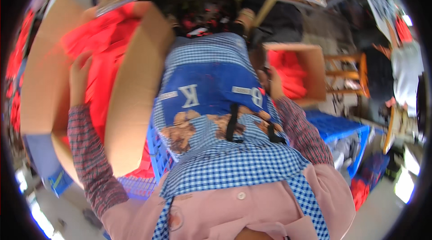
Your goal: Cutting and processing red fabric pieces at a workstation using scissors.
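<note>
1. While the left hand point(78, 75) lies spread against red cloth point(105, 46) inside the big box point(135, 91), the fingers look open and flat, pressing rather than gripping.
2. As a judgement, the big box is already well filled: red cloth reaches up near its rim, so the packing there seems far along, with perhaps only pressing down and closing left.
3. The right hand point(272, 84) is at the near wall of a small box point(310, 71), which also holds red cloth. Whether its fingers are closed on the edge cannot be told; the hand is partly hidden behind the apron point(216, 105).
4. The small box looks less full, its inner wall bare above the cloth, so more may remain to do on that side.
5. The big box stands to the person's left, tilted toward them, its wall between the left arm and the apron; the small box is to the right, farther out.
6. Blue crates point(335, 127) sit below both boxes, just beside the person's legs.
</note>
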`<state>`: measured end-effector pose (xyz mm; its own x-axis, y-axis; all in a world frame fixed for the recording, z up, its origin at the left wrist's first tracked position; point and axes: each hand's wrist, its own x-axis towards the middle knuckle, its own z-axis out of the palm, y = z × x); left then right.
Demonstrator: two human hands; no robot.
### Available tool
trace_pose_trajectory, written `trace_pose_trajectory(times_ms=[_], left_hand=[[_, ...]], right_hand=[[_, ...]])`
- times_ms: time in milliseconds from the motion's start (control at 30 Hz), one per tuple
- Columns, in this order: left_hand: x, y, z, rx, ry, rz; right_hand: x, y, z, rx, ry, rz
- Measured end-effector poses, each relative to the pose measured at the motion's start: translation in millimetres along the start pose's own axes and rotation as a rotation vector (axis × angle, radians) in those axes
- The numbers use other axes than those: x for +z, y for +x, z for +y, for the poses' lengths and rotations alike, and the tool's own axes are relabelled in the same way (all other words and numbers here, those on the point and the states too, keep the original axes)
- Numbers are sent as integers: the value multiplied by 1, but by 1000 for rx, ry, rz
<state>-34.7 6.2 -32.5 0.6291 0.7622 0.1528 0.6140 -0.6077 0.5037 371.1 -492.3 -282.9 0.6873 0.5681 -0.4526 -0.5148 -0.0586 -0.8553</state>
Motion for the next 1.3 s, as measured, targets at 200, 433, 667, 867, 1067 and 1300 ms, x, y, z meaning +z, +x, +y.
trace_pose_trajectory(times_ms=[200, 433, 667, 867, 1067, 1300], left_hand=[[-41, -35, -85, -200, 316, 27], [-41, -43, -91, -394, 93, -341], [-124, -43, -34, -478, 313, -139], [-125, -36, 46, -225, -856, 271], [-33, -41, 165, -361, -1281, -2], [40, -61, 229, -420, -1427, -314]], right_hand=[[83, -29, -84, -420, -731, 35], [146, -50, -149, -409, -577, -64], [185, -57, -156, -454, -646, -187], [213, -64, -150, -454, -563, -305], [259, -99, -162, -591, -444, -578], [276, -127, -181, -347, -131, -588]])
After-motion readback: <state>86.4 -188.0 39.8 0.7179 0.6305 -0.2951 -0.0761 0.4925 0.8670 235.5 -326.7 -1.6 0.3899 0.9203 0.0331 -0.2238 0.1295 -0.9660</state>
